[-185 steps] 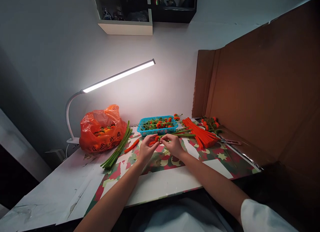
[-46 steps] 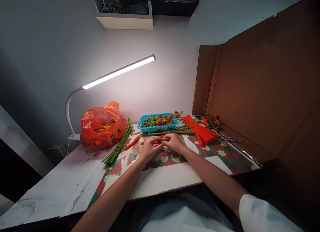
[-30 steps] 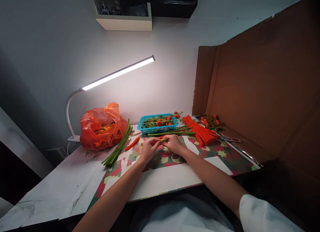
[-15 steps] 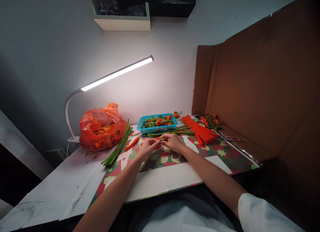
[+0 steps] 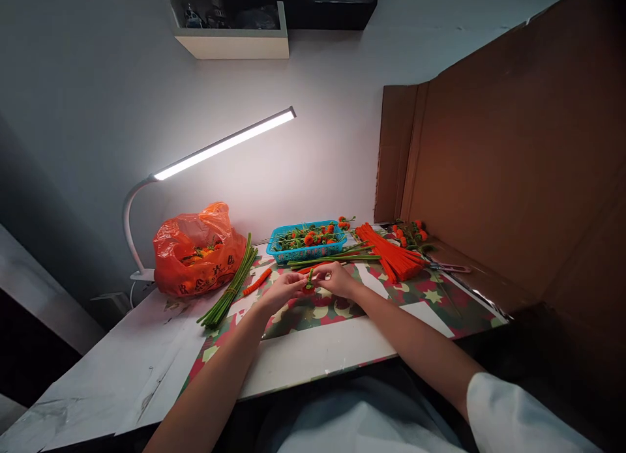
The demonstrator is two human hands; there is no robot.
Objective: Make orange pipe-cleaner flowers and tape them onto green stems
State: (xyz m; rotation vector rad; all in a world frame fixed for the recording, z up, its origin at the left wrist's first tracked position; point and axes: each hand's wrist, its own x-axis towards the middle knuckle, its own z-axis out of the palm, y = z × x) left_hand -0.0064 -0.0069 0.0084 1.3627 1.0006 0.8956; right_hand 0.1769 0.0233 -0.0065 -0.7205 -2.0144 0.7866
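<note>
My left hand (image 5: 282, 291) and my right hand (image 5: 337, 279) meet over the patterned table cover, fingertips pinched together. Between them is a small flower piece (image 5: 310, 280), with a short green stem pointing up and some orange-red showing below; the fingers partly hide it. Just behind the hands lie loose green stems (image 5: 362, 258) and a blue basket (image 5: 274, 249) of orange flowers with green stems. To the left of my left hand is an orange fuzzy coil (image 5: 257, 282). A fanned bundle of orange-red fuzzy strips (image 5: 388, 254) lies beyond my right hand.
An orange plastic bag (image 5: 169, 261) stands at the back left, beside a tied bundle of green stems (image 5: 227, 296). A lit lamp (image 5: 225, 143) reaches over the table. At the right are finished-looking orange flowers (image 5: 409, 234), a pink-handled tool (image 5: 454, 268) and a tall cardboard wall (image 5: 499, 153).
The flower piece has turned so its green stem points up between my fingertips. Both hands stay close together, and the view has shifted slightly.
</note>
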